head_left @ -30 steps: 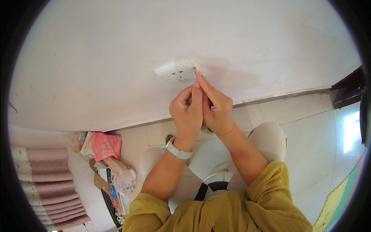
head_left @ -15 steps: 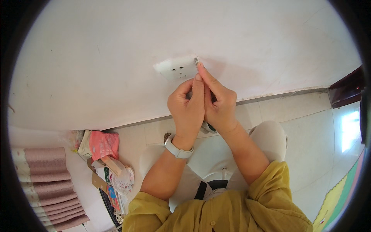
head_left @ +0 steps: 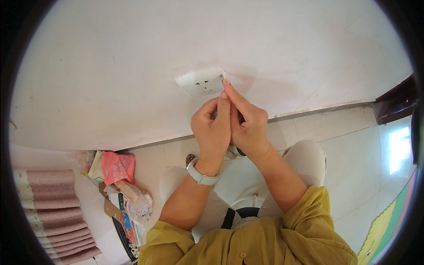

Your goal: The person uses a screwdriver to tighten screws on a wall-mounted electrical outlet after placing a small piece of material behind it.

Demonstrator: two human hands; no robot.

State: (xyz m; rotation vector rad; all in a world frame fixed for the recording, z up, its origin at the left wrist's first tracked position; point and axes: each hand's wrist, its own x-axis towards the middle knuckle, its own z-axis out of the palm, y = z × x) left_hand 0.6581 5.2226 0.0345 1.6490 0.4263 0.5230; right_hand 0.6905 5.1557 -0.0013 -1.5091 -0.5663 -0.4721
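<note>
A white wall socket [head_left: 212, 88] with dark slots is fixed low on the wall. Both my hands meet just below its right side, pressed against each other. My left hand [head_left: 211, 123] is closed with the thumb lying straight along the top; whatever its fingers hold is hidden. My right hand [head_left: 251, 126] is also curled closed, its index finger stretched up to the socket's right edge. At that fingertip shows a narrow grey strip [head_left: 222, 77], too small to name. A pale-banded watch [head_left: 202, 177] circles my left wrist.
A pink bag [head_left: 118, 168], a clear plastic bag [head_left: 139, 207] and boxes lie at left beside a pinkish curtain [head_left: 55, 212]. Dark wooden furniture [head_left: 395, 104] stands at the far right. My bent knees flank my forearms above the tiled floor [head_left: 349, 163].
The view has shifted slightly, so the socket appears lower. My right fingertip and left thumb have slid a little down along the socket's right edge. Both hands stay together and closed.
</note>
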